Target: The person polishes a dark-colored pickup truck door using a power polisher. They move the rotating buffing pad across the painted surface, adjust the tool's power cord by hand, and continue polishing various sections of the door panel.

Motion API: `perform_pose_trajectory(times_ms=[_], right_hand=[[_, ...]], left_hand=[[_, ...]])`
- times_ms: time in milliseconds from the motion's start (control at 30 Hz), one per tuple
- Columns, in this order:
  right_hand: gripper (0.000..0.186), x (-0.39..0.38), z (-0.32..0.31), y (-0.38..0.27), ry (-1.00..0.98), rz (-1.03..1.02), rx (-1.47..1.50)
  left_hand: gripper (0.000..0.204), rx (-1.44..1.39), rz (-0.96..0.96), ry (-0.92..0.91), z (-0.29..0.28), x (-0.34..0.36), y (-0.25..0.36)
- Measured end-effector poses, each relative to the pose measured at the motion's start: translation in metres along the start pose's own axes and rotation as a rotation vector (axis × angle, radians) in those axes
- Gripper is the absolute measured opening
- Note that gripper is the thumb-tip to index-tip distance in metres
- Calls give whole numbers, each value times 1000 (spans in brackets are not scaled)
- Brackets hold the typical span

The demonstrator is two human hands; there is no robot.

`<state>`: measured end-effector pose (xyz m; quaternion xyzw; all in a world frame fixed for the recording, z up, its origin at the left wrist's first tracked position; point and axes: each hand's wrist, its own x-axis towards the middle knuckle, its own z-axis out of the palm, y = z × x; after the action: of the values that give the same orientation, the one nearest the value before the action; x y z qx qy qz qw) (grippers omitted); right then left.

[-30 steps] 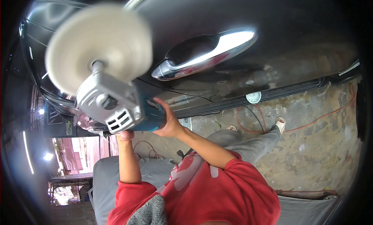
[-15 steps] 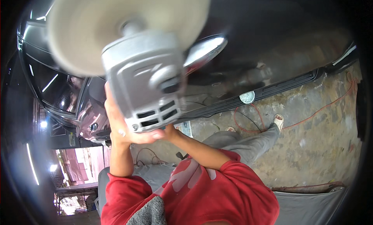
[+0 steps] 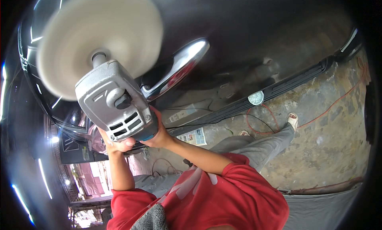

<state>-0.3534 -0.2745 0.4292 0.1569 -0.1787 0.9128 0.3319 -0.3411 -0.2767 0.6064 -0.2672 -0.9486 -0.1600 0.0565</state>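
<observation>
A power polisher with a silver metal head and blue body is held out over a glossy black car door. Its round cream pad looks blurred, as if spinning, and hides part of the chrome door handle; whether it touches the paint I cannot tell. My left hand grips the tool under its vented head, thumb showing below it. My right hand is closed around the blue body just to the right, partly hidden by the head.
Along the door's bottom runs a black running board with a pale bowl on it. Red cords, a black cord and newspaper lie on the stained concrete floor, where my feet stand. A grey cover is behind me.
The polisher first swung up and right, looming larger, then moved back left and away to show more of the door handle again. Both my hands stay on it.
</observation>
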Motion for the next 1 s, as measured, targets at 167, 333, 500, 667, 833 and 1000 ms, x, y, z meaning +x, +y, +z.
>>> perform_pose_trajectory(times_ms=[167, 333, 500, 667, 833, 1000], right_hand=[[94, 6, -9, 11, 1, 75, -71], [38, 25, 1, -14, 101, -94, -23], [90, 19, 1, -4, 25, 164, 128], [99, 25, -3, -9, -7, 22, -60], [92, 24, -25, -9, -144, 74, -159], [105, 14, -9, -20, 45, 13, -89]], left_hand=[[106, -168, 209, -27, 47, 62, 77], [111, 128, 545, -146, 55, 90, 118], [111, -251, 203, -36, 47, 69, 95], [116, -192, 149, -87, 37, 66, 95], [104, -64, 379, -79, 53, 86, 106], [104, -208, 212, 117, 27, 36, 22]])
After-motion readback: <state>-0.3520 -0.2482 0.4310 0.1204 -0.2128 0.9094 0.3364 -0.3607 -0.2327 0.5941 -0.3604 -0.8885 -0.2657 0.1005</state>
